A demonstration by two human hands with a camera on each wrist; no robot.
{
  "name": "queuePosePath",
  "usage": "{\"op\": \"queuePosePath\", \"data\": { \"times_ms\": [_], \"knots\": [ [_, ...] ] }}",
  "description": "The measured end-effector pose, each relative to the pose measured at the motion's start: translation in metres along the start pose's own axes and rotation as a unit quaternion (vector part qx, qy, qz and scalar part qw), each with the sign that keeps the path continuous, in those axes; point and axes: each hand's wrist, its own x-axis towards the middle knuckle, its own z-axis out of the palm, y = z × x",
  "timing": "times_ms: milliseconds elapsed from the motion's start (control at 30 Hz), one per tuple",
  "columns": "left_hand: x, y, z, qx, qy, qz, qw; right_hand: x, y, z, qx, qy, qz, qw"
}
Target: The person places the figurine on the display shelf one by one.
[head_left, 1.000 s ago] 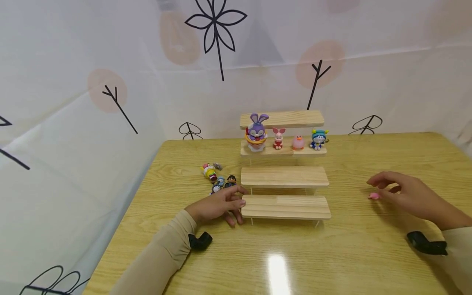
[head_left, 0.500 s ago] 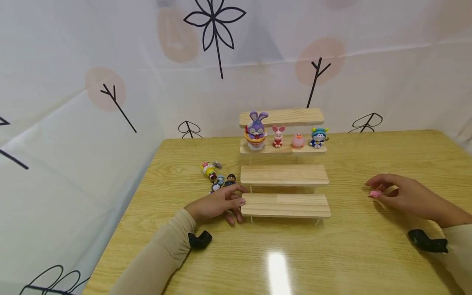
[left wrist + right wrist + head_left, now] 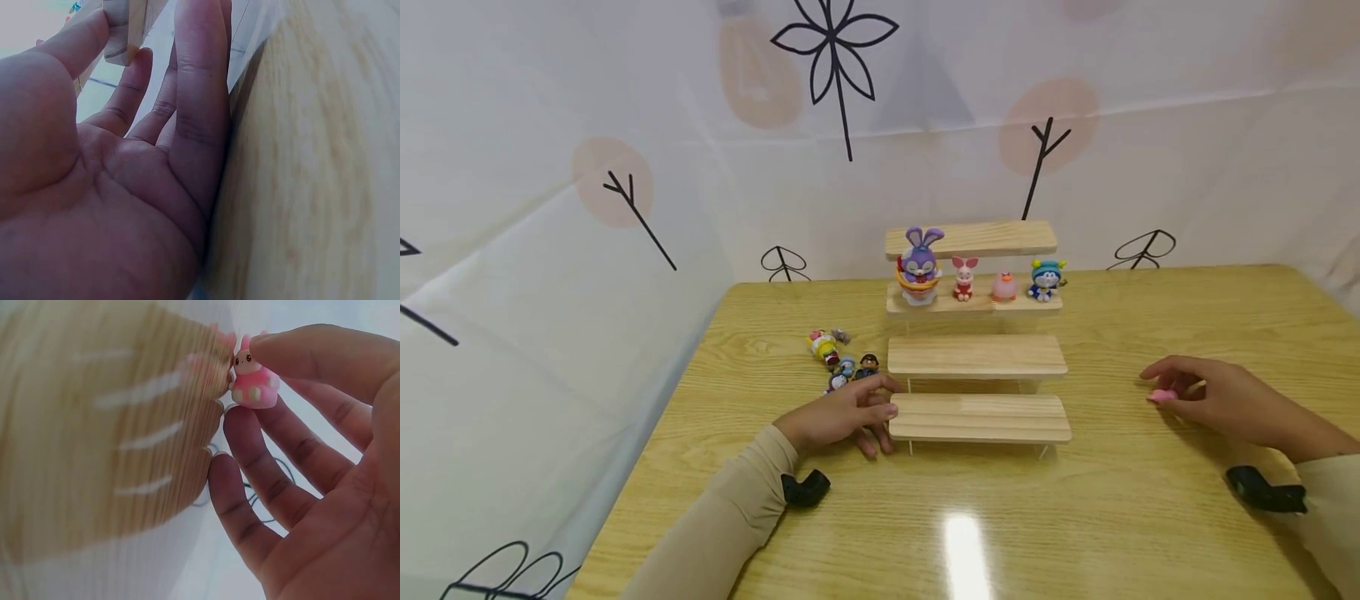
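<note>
A four-tier wooden display shelf [image 3: 977,417] stands mid-table. My left hand [image 3: 838,415] rests on the table and holds the left end of its lowest tier, the thumb and a finger touching the board [image 3: 124,31]. On the right, my right hand [image 3: 1232,404] pinches a small pink rabbit figurine [image 3: 255,384] low at the table surface. Its face and ears show in the right wrist view; the thumb lies over the ears and fingers are below and behind. In the head view most of the figurine [image 3: 1162,396] is hidden by the hand.
On the second tier from the top sit a purple bunny figurine [image 3: 919,267], a piglet [image 3: 964,279], a round pink bird [image 3: 1004,287] and a blue-hatted figurine [image 3: 1046,281]. Several small figurines [image 3: 825,348] lie left of the shelf. A patterned cloth [image 3: 940,108] hangs behind the table.
My right hand has lowered its fingers and closed them round the pink rabbit figurine. The left hand keeps its place at the shelf. The head view has shifted slightly.
</note>
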Motion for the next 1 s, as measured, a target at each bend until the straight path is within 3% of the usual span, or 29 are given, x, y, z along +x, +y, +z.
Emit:
{"op": "queuePosePath", "data": {
  "times_ms": [533,1000],
  "knots": [
    [-0.0006,0.0024,0.0004,0.0,-0.003,0.001,1.0,0.0011,-0.0051,-0.0019,0.001,-0.01,0.023,0.9997],
    [0.0001,-0.0004,-0.0008,0.002,-0.002,0.0,1.0,0.0024,-0.0079,-0.0008,0.006,-0.003,0.012,0.9999]
  ]
}}
